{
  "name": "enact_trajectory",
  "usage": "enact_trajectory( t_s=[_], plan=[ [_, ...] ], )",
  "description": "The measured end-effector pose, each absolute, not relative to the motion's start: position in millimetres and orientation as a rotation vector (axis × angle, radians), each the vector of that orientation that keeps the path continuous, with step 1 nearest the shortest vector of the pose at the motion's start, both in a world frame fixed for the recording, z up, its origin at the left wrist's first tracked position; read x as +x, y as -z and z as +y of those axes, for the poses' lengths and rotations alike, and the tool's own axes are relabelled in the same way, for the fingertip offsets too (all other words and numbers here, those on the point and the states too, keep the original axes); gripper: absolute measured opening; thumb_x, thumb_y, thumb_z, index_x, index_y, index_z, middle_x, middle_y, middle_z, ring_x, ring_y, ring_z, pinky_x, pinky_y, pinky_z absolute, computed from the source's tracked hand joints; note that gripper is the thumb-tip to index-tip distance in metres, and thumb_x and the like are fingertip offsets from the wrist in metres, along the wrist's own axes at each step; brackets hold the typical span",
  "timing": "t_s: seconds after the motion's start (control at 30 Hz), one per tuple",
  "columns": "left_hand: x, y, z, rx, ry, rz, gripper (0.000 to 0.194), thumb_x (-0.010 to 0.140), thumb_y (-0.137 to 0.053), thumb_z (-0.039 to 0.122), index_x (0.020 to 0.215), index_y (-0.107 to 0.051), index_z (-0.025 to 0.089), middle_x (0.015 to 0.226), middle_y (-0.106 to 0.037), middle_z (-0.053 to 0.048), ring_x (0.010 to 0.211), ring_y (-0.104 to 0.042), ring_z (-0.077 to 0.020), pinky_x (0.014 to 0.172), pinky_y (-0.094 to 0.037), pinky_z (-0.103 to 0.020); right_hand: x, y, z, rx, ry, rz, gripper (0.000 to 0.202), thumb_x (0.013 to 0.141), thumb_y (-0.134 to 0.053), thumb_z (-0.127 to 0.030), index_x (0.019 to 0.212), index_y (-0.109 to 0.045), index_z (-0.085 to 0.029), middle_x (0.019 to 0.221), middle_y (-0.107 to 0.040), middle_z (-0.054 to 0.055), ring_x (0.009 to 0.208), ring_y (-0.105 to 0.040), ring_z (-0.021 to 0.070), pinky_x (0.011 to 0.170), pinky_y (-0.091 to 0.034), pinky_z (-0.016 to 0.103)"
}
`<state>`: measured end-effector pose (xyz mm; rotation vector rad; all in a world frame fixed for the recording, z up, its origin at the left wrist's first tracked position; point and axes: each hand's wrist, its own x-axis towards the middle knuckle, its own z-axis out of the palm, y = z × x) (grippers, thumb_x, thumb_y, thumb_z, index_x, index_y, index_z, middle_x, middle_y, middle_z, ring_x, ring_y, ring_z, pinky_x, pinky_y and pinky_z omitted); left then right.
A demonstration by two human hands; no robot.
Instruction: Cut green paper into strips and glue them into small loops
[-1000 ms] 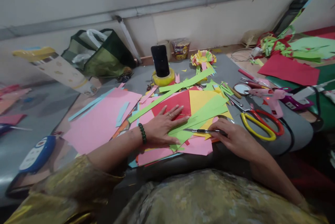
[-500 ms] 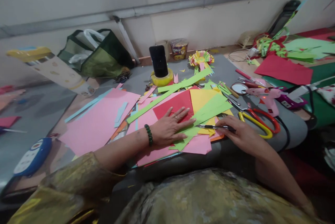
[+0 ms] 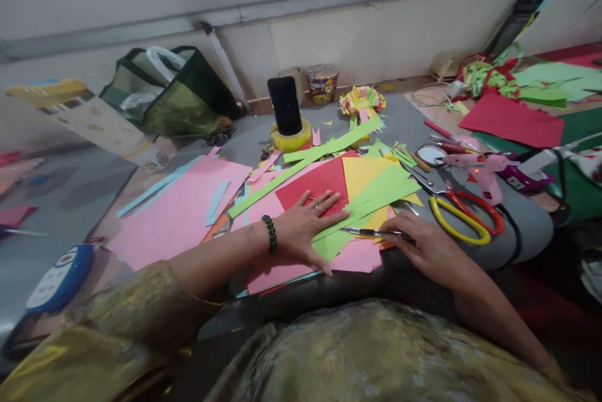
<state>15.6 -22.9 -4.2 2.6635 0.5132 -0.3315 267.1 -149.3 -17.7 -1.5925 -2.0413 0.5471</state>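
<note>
My left hand (image 3: 308, 226) lies flat with spread fingers on a red paper sheet (image 3: 313, 182) and the edge of a light green paper strip (image 3: 371, 204). In my right hand (image 3: 421, 239) is a slim pen (image 3: 369, 232), dark with a silvery tip. Its tip points left over the green paper, close to my left fingers; whether it touches the paper I cannot tell. Beneath these lie yellow paper (image 3: 362, 176) and pink paper (image 3: 360, 259). Scissors with yellow and red handles (image 3: 461, 220) rest just right of my right hand.
A pink glue gun (image 3: 484, 170) lies at the right. A phone (image 3: 285, 106) stands in a yellow tape roll (image 3: 291, 140), with a paper flower (image 3: 362, 103) beside it. Pink sheets (image 3: 183, 207) spread at left. Farther left are a tumbler (image 3: 101, 123) and a green bag (image 3: 188, 95).
My left thumb has spread down toward the papers' near edge. My right hand and the pen have shifted slightly left.
</note>
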Motion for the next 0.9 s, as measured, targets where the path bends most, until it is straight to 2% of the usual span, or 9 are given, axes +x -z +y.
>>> enact_trajectory(
  t_s=[0.2, 0.33, 0.47, 0.63, 0.73, 0.8, 0.9],
  plan=[
    [15.8, 3.7, -21.2, 2.669, 0.360, 0.489, 0.125, 0.056, -0.061, 0.086, 0.155, -0.016, 0.024, 0.162, 0.001, -0.017, 0.148, 0.001, -0.0427, 0.113, 0.000, -0.068, 258.7, 12.7, -148.7, -1.575, -0.588, -2.106, 0.015, 0.094, -0.046, -0.027, 0.093, -0.060, -0.025, 0.093, -0.064, 0.006, 0.080, -0.063, 0.0198, 0.069, -0.050, 0.034],
    [16.6, 3.0, -21.5, 2.680, 0.382, 0.485, 0.126, 0.056, -0.063, 0.084, 0.155, -0.016, 0.022, 0.162, 0.003, -0.017, 0.147, 0.002, -0.0433, 0.113, 0.001, -0.067, 246.8, 9.7, -148.7, -1.585, -0.568, -2.194, 0.016, 0.092, -0.047, -0.019, 0.095, -0.061, -0.025, 0.092, -0.065, 0.005, 0.084, -0.063, 0.0204, 0.068, -0.048, 0.031],
    [17.3, 1.1, -21.7, 2.687, 0.416, 0.477, 0.127, 0.056, -0.064, 0.083, 0.156, -0.014, 0.021, 0.162, 0.005, -0.017, 0.147, 0.005, -0.0428, 0.113, 0.002, -0.066, 234.1, 9.8, -150.7, -1.595, -0.531, -2.250, 0.023, 0.088, -0.046, -0.011, 0.100, -0.062, -0.024, 0.092, -0.065, 0.005, 0.081, -0.063, 0.0194, 0.064, -0.047, 0.029],
    [18.3, -0.2, -21.5, 2.684, 0.449, 0.482, 0.126, 0.057, -0.064, 0.082, 0.156, -0.013, 0.022, 0.162, 0.007, -0.017, 0.147, 0.005, -0.0432, 0.113, 0.002, -0.066, 218.6, 9.2, -150.7, -1.596, -0.594, -2.262, 0.025, 0.088, -0.048, -0.009, 0.103, -0.063, -0.022, 0.095, -0.064, 0.005, 0.081, -0.064, 0.0185, 0.066, -0.046, 0.028],
    [18.7, -0.3, -22.3, 2.668, 0.439, 0.489, 0.111, 0.070, -0.056, 0.080, 0.156, -0.014, 0.023, 0.162, 0.007, -0.017, 0.148, 0.003, -0.0423, 0.112, 0.000, -0.067, 210.5, 8.0, -148.9, -1.625, -0.615, -2.265, 0.021, 0.089, -0.049, -0.011, 0.100, -0.064, -0.022, 0.094, -0.062, 0.005, 0.079, -0.063, 0.0179, 0.065, -0.044, 0.027],
    [19.0, -0.9, -23.1, 2.652, 0.432, 0.499, 0.095, 0.081, -0.046, 0.074, 0.155, -0.015, 0.024, 0.162, 0.006, -0.016, 0.148, 0.003, -0.0398, 0.112, -0.001, -0.066, 207.2, 7.4, -148.0, -1.604, -0.643, -2.287, 0.022, 0.089, -0.049, -0.010, 0.101, -0.064, -0.022, 0.093, -0.062, 0.004, 0.079, -0.063, 0.0172, 0.066, -0.045, 0.027],
    [19.5, -3.9, -22.7, 2.613, 0.456, 0.533, 0.080, 0.090, -0.039, 0.066, 0.155, -0.017, 0.025, 0.163, 0.006, -0.015, 0.149, 0.004, -0.0367, 0.113, 0.000, -0.064, 208.3, 4.7, -149.3, -1.538, -0.693, -2.287, 0.023, 0.089, -0.049, -0.011, 0.102, -0.064, -0.023, 0.094, -0.063, 0.005, 0.080, -0.063, 0.0174, 0.069, -0.046, 0.028]
  ],
)
